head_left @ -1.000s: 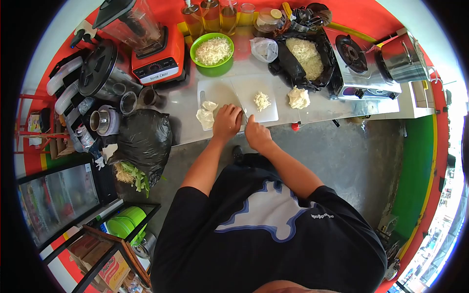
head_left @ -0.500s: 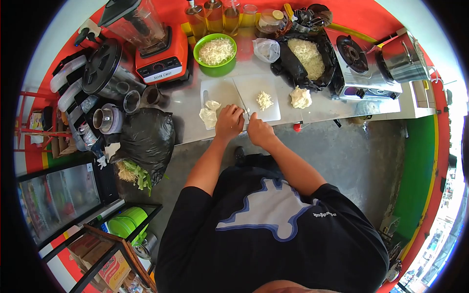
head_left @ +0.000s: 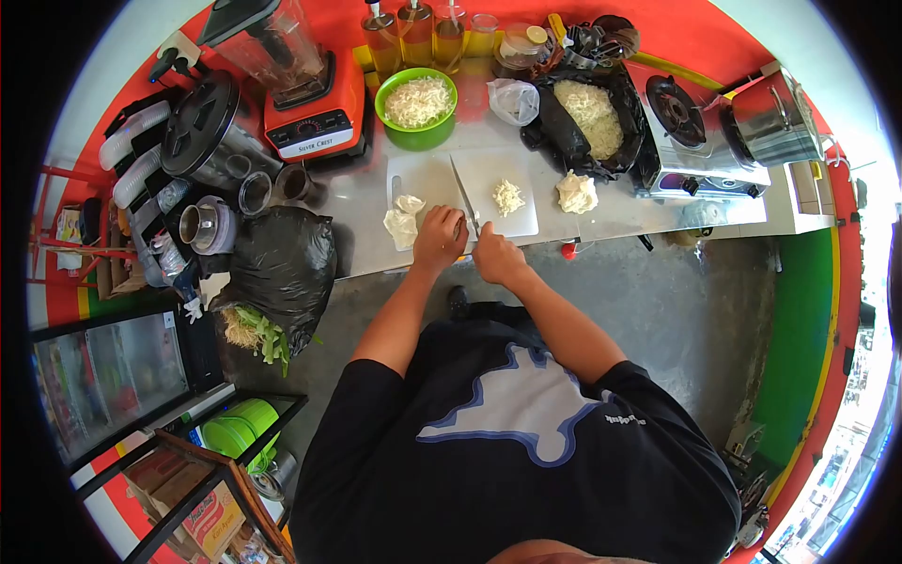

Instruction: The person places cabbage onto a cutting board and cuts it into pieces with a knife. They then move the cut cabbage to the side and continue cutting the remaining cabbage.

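My right hand (head_left: 499,256) is wrapped round the handle of a knife (head_left: 463,189), whose long blade points away from me across the white cutting board (head_left: 427,171). Close to the blade's left side, my left hand (head_left: 440,239) has curled fingers pressed on the board, with a small whitish piece (head_left: 463,218) partly showing at the fingertips. Pale, leaf-like pieces (head_left: 402,221) lie left of that hand. On the board's right half sits a small heap of whitish shreds (head_left: 508,197). A pale crumpled lump (head_left: 577,193) rests on the metal counter beyond the board's right edge.
Behind the board stands a green bowl (head_left: 418,138) of pale shreds. A black bag (head_left: 628,108) of similar shreds lies beside a gas stove (head_left: 707,155). To the left are a red blender (head_left: 318,122) and a full black bag (head_left: 282,258). Bottles (head_left: 413,38) line the wall.
The knife blade now shows at full length, tilted away to the left, where it was shorter and less distinct before. Both hands stay in nearly the same place.
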{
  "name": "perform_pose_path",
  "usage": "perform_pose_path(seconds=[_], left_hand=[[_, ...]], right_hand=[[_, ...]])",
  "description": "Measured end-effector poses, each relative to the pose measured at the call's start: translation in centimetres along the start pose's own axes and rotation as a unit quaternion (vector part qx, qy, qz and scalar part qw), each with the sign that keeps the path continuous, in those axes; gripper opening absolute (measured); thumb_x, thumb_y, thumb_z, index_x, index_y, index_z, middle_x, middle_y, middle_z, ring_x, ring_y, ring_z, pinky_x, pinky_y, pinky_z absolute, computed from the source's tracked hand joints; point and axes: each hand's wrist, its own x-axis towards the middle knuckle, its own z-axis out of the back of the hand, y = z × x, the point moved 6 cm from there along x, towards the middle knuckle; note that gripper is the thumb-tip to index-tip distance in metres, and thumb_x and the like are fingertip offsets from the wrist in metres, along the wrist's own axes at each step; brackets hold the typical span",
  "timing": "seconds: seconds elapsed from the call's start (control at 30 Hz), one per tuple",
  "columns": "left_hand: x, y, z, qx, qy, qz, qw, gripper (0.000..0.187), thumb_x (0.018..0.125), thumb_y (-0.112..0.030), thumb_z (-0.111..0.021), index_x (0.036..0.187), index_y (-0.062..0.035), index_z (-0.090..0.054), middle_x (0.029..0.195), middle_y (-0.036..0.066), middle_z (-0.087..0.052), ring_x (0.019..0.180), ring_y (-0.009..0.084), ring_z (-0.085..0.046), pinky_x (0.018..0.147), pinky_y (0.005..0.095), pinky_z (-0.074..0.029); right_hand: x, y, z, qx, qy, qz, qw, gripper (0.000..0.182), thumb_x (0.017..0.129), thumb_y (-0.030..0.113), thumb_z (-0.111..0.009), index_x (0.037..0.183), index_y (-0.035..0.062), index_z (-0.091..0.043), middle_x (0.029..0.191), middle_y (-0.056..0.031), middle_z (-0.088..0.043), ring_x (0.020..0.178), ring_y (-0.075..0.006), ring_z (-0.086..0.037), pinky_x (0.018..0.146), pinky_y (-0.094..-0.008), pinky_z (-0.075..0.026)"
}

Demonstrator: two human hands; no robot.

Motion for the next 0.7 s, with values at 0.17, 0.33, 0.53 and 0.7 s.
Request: perform_pose_path(seconds=[0.17,0.33,0.53,0.7], left_hand=[[0.1,0.0,0.1,-0.005,-0.010,-0.004,1.000,0.008,0.082,-0.006,-0.066,0.090,-0.0034,-0.064,0.086,0.011,-0.061,0.086,0.0326,-0.058,0.078,0.0435,-0.047],[0.2,-0.2,0.3,0.003,-0.013,-0.011,1.000,0.008,0.082,-0.006,-0.066,0.089,-0.0033,-0.064,0.085,0.011,-0.061,0.085,0.0328,-0.058,0.078,0.0435,-0.047],[0.2,-0.1,0.2,0.005,-0.015,-0.014,1.000,0.012,0.080,-0.004,-0.068,0.091,-0.0021,-0.064,0.086,0.012,-0.061,0.085,0.0341,-0.059,0.077,0.0441,-0.048],[0.1,-0.1,0.3,-0.001,-0.003,-0.017,1.000,0.011,0.080,-0.003,-0.068,0.090,-0.0013,-0.065,0.085,0.013,-0.060,0.085,0.0343,-0.059,0.076,0.0437,-0.049]], right_hand=[[-0.4,0.3,-0.2,0.010,0.011,-0.038,0.999,0.029,0.093,0.010,-0.053,0.117,-0.0020,-0.041,0.108,-0.0316,-0.068,0.105,-0.0460,-0.068,0.090,-0.0510,-0.054],[0.3,0.4,0.8,-0.004,0.018,-0.013,1.000,0.028,0.093,0.011,-0.053,0.114,-0.0022,-0.041,0.107,-0.0324,-0.068,0.104,-0.0471,-0.067,0.090,-0.0528,-0.053],[-0.8,0.6,-0.8,-0.017,0.017,-0.016,1.000,0.027,0.093,0.012,-0.052,0.113,-0.0031,-0.040,0.105,-0.0329,-0.068,0.102,-0.0478,-0.067,0.090,-0.0532,-0.053],[-0.1,1.0,-0.2,-0.009,0.007,-0.010,1.000,0.027,0.093,0.011,-0.052,0.114,-0.0039,-0.041,0.105,-0.0330,-0.068,0.103,-0.0477,-0.067,0.089,-0.0524,-0.054]])
